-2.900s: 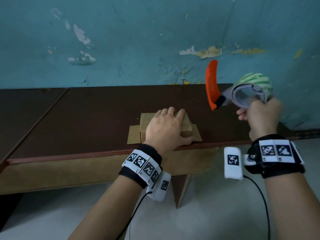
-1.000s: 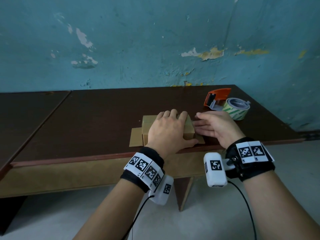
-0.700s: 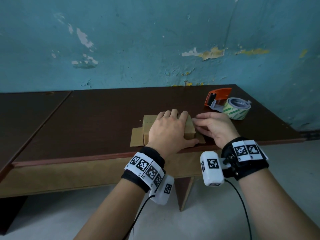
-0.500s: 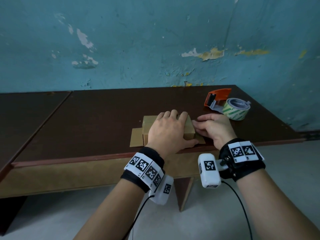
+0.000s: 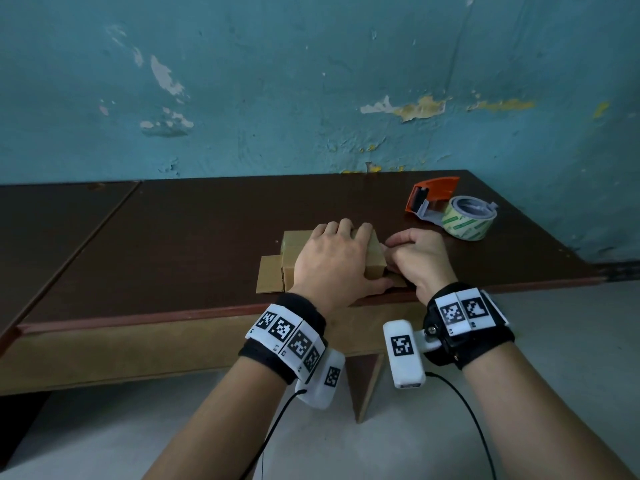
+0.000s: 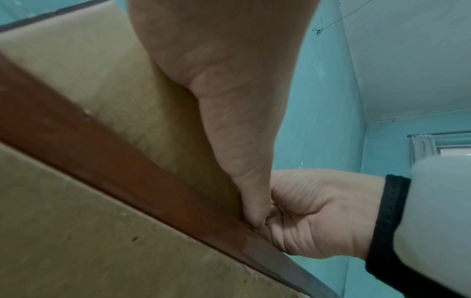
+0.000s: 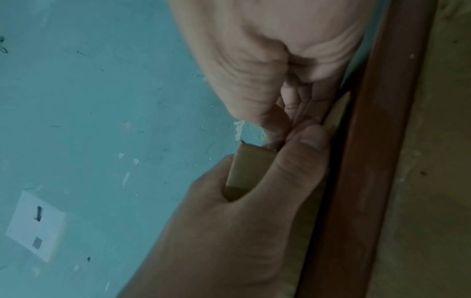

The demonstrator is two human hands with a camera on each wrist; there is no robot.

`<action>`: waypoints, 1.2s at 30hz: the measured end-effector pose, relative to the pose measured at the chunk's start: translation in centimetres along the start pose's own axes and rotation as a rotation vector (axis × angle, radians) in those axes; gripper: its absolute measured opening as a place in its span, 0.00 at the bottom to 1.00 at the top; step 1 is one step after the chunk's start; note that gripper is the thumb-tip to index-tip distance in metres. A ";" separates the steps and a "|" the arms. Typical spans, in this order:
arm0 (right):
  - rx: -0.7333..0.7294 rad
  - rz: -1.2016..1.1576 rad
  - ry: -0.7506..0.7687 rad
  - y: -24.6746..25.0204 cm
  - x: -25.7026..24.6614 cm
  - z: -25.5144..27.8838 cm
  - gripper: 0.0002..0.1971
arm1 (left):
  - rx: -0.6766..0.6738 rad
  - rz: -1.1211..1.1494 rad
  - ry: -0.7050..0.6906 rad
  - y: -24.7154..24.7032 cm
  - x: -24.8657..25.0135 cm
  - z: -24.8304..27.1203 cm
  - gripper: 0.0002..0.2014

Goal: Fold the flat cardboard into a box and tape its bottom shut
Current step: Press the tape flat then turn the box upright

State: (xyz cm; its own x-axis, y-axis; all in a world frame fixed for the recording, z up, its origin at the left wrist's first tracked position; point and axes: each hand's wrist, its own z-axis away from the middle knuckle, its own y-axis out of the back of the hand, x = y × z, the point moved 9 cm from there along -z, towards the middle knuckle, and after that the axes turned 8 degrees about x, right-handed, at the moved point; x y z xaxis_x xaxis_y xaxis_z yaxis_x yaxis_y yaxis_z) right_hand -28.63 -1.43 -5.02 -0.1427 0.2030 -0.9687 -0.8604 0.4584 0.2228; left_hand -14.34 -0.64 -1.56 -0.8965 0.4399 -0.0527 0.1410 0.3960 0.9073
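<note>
A small brown cardboard box (image 5: 376, 258) stands near the table's front edge, with a flap (image 5: 269, 276) lying flat at its left. My left hand (image 5: 332, 261) lies over the box top, fingertips bent over the far edge and thumb down the near wall, gripping it. In the right wrist view the left hand (image 7: 229, 231) straddles the box (image 7: 249, 167). My right hand (image 5: 412, 254) is at the box's right end with fingers curled. Its thumb and fingertips (image 7: 277, 129) pinch at the upper right corner. What they pinch is hidden.
The orange tape dispenser (image 5: 450, 209) with its green-printed roll lies on the dark table (image 5: 194, 244) at the back right, clear of both hands. The table's front edge (image 6: 127, 161) runs just below the box. A blue wall stands behind.
The right hand set the tape dispenser down at the back right, then came to the box's right end and curled its flat fingers against it. The left hand and box stayed put.
</note>
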 end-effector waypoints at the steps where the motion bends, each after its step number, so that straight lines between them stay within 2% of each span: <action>1: -0.008 0.008 -0.003 -0.1 0.1 0.0 0.09 | -0.001 0.001 0.000 0.0 0.0 0.0 0.45; 5: -0.034 0.023 -0.007 -0.1 0.1 -0.1 0.11 | 0.001 -0.003 -0.002 0.0 0.1 0.0 0.45; 9: 0.011 0.132 0.059 -0.2 0.0 -0.4 0.14 | -0.006 -0.003 -0.004 -0.1 0.1 -0.1 0.47; 13: 0.012 0.204 0.120 -0.7 -0.4 -0.2 0.13 | 0.000 0.003 -0.002 -0.1 0.0 0.0 0.47; 18: 0.033 0.134 0.087 -0.5 -0.4 -0.6 0.07 | 0.007 0.021 -0.010 0.1 0.1 0.1 0.49; 23: 0.052 0.379 0.256 -1.1 -1.7 -0.2 0.11 | 0.021 0.037 -0.019 0.0 0.0 0.1 0.49; 28: 0.054 0.479 0.312 -1.4 -1.9 -0.1 0.06 | 0.030 0.057 -0.018 0.0 -0.1 0.1 0.50; 36: 0.042 0.409 0.248 -1.3 -1.9 -0.4 0.13 | 0.051 0.117 -0.030 0.5 -0.1 0.2 0.50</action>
State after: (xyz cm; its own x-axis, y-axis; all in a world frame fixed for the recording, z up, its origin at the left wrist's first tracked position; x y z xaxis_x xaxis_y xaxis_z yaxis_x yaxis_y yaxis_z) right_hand -27.41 -2.77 -3.53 -0.5824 0.1642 -0.7961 -0.6892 0.4196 0.5907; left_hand -14.11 -0.35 -1.16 -0.8601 0.5087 0.0392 0.2656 0.3808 0.8857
